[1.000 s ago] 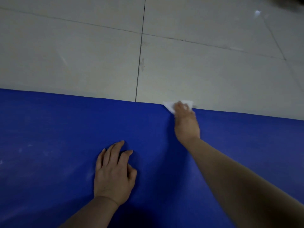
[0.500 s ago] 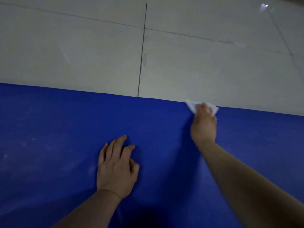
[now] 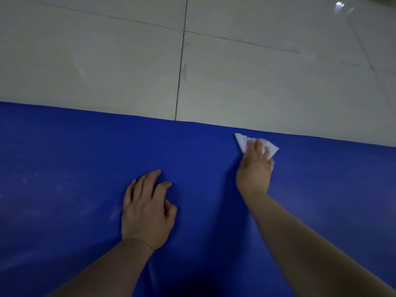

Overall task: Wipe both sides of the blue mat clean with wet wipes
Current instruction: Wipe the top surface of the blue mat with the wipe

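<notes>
The flat blue foam mat [image 3: 85,179] lies spread on the pale tiled floor [image 3: 107,61], filling the near half of the scene. The right hand [image 3: 255,170] presses a crumpled white wet wipe [image 3: 243,142] under straight fingers near the far edge. The left hand [image 3: 147,211] rests on the mat, fingers loosely curved. Risk: the wipe could slip off the edge onto the floor and pick up dirt. Pale smears at the left may be missed.
</notes>
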Motion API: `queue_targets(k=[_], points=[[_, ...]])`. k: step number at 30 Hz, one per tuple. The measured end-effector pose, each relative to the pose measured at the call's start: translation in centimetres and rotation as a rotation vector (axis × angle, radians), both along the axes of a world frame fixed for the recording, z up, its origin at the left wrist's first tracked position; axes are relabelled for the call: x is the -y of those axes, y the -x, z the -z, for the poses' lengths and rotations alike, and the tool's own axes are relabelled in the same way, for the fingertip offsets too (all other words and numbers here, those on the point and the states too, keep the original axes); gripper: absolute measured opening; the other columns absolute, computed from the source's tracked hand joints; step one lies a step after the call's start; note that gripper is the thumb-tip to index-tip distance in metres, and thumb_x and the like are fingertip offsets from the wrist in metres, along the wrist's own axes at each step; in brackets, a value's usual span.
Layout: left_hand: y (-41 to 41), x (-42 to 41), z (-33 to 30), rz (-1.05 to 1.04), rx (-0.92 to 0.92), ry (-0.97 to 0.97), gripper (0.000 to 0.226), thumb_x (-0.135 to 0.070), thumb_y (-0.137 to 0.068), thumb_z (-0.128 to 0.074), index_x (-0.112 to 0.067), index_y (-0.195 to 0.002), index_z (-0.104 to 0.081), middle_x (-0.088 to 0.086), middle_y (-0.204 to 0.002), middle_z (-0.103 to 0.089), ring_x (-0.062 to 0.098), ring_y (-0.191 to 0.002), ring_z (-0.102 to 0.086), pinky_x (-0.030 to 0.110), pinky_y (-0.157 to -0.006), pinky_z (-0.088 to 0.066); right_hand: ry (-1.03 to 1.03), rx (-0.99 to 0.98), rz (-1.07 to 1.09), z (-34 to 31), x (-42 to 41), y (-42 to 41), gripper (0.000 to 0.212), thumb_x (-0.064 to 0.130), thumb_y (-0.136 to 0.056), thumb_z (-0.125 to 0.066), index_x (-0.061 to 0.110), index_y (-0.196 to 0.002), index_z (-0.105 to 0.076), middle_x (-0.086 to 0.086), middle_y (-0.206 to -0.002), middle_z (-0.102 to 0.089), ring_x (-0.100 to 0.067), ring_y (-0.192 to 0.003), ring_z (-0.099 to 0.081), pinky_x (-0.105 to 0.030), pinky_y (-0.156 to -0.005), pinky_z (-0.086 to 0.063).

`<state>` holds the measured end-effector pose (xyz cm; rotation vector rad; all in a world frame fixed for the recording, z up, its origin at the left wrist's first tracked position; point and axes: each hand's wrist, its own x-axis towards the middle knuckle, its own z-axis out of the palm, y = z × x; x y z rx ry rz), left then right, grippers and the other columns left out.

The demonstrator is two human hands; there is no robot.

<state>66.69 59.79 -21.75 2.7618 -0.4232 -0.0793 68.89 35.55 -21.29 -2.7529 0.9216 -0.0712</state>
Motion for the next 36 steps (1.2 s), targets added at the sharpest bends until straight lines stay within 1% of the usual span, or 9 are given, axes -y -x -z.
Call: queue_targets(k=[5, 8, 11, 13, 17, 23, 29, 34, 36], points=[[0.0, 0.0, 0.0, -0.010, 0.007, 0.018, 0.040, -0.024, -0.074, -0.042, -0.016, -0.106, -0.065, 0.008, -0.133, -0.052, 0.025, -0.122, -0.045, 0.045, -0.111, -0.024, -0.035, -0.017, -0.458, -0.3, -5.2, 1.4, 0.047, 0.012, -0.097, -0.038, 0.015, -0.143, -0.032, -0.005, -0.154, -0.022, -0.028, -0.138, -0.027, -0.038, -0.112, -0.020], [0.0, 0.1, 0.0, -0.007, 0.021, 0.027, 0.042, -0.027, -0.076, -0.036, -0.016, -0.106, -0.064, 0.008, -0.133, -0.051, 0.023, -0.122, -0.043, 0.043, -0.111, -0.021, 0.054, 0.018, -0.154, 0.1, 0.9, 2.0, 0.038, 0.012, -0.095, -0.039, 0.006, -0.132, -0.040, -0.015, -0.140, -0.038, -0.039, -0.115, -0.045, -0.050, -0.091, -0.037], [0.0, 0.0, 0.1, -0.003, 0.022, 0.031, 0.045, -0.029, -0.076, -0.033, -0.016, -0.106, -0.065, 0.008, -0.133, -0.052, 0.022, -0.123, -0.042, 0.044, -0.111, -0.022, -0.005, -0.076, 0.168, -0.2, 5.7, 2.6, 0.042, 0.018, -0.099, -0.033, 0.009, -0.140, -0.032, -0.011, -0.151, -0.023, -0.035, -0.135, -0.025, -0.057, -0.106, -0.027], [0.1, 0.0, 0.2, -0.003, 0.018, 0.027, 0.045, -0.029, -0.076, -0.034, -0.016, -0.106, -0.065, 0.008, -0.133, -0.052, 0.022, -0.124, -0.042, 0.046, -0.110, -0.026, -0.015, -0.125, 0.143, -0.5, 4.0, 1.6, 0.047, 0.024, -0.101, -0.030, 0.018, -0.147, -0.025, -0.006, -0.157, -0.013, -0.029, -0.143, -0.012, -0.056, -0.112, -0.016], [0.1, 0.1, -0.1, -0.013, 0.012, 0.037, 0.045, -0.029, -0.076, -0.033, -0.016, -0.106, -0.064, 0.008, -0.133, -0.052, 0.023, -0.124, -0.042, 0.046, -0.111, -0.025, 0.014, -0.166, -0.315, -0.3, -1.0, -0.4, 0.049, 0.033, -0.103, -0.023, 0.030, -0.151, -0.015, 0.004, -0.160, 0.000, -0.022, -0.146, -0.001, -0.052, -0.114, -0.007], [0.0, 0.1, 0.3, -0.001, 0.042, 0.058, 0.034, -0.018, -0.074, -0.059, -0.016, -0.107, -0.064, 0.009, -0.133, -0.051, 0.023, -0.124, -0.042, 0.046, -0.111, -0.023, -0.048, -0.222, 0.106, -0.8, 5.5, 0.4, 0.051, 0.026, -0.101, -0.027, 0.027, -0.150, -0.013, -0.002, -0.158, -0.002, -0.027, -0.144, -0.005, -0.056, -0.113, -0.012], [0.0, 0.2, 0.2, -0.009, 0.043, 0.083, 0.037, -0.009, -0.070, -0.068, -0.015, -0.106, -0.064, 0.009, -0.133, -0.052, 0.025, -0.123, -0.043, 0.049, -0.110, -0.026, 0.011, -0.145, -0.487, 0.1, 0.4, 4.0, 0.053, 0.035, -0.098, -0.015, 0.023, -0.148, -0.029, 0.000, -0.159, -0.013, -0.026, -0.144, -0.013, -0.050, -0.114, -0.015], [0.0, 0.2, 0.2, -0.011, 0.036, 0.079, 0.041, -0.007, -0.066, -0.072, -0.014, -0.106, -0.064, 0.010, -0.132, -0.052, 0.025, -0.123, -0.043, 0.047, -0.110, -0.023, 0.006, -0.099, 0.075, 0.4, 3.9, 4.5, 0.044, 0.017, -0.099, -0.034, 0.015, -0.143, -0.034, -0.007, -0.155, -0.019, -0.033, -0.139, -0.022, -0.055, -0.109, -0.023], [0.0, 0.2, 0.2, -0.015, 0.039, 0.087, 0.041, -0.006, -0.066, -0.071, -0.014, -0.106, -0.064, 0.011, -0.132, -0.052, 0.025, -0.123, -0.042, 0.048, -0.110, -0.026, 0.033, -0.093, -0.025, 0.4, 0.5, 4.7, 0.046, 0.019, -0.098, -0.034, 0.017, -0.144, -0.033, -0.008, -0.156, -0.018, -0.033, -0.141, -0.018, -0.055, -0.111, -0.021]])
